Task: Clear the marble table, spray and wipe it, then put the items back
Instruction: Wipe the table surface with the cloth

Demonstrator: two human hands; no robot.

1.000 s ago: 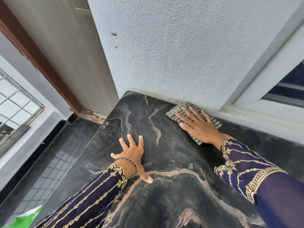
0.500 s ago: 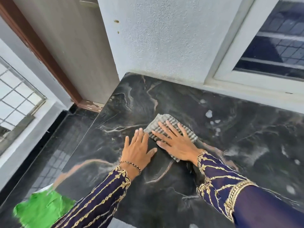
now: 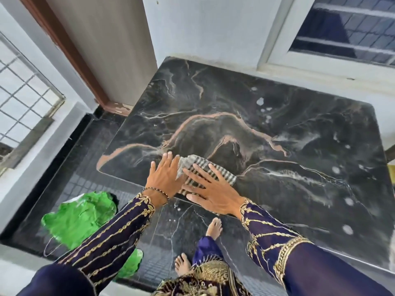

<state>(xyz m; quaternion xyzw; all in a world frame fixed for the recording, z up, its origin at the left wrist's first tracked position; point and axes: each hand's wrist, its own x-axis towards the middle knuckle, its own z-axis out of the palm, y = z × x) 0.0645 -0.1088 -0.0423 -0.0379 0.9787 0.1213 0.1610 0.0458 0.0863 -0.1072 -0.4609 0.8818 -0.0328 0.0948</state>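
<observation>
The black marble table (image 3: 267, 116) with orange and white veins fills the middle of the view and bears white spray spots on its right half. A striped grey cloth (image 3: 203, 165) lies at the table's near left edge. My right hand (image 3: 211, 193) presses flat on the cloth with fingers spread. My left hand (image 3: 165, 178) lies flat beside it, fingers apart, its fingertips touching the cloth's left end. No other items stand on the table.
A green plastic bag (image 3: 79, 218) lies on the dark floor at the lower left. My bare feet (image 3: 213, 229) stand in front of the table. A wooden door (image 3: 111, 45) and white wall rise behind it, a window (image 3: 346, 30) at the right, a grille (image 3: 23, 95) at the left.
My right hand has dragged the cloth from the far wall edge across the table to its near edge. My left hand followed toward me and now touches the cloth.
</observation>
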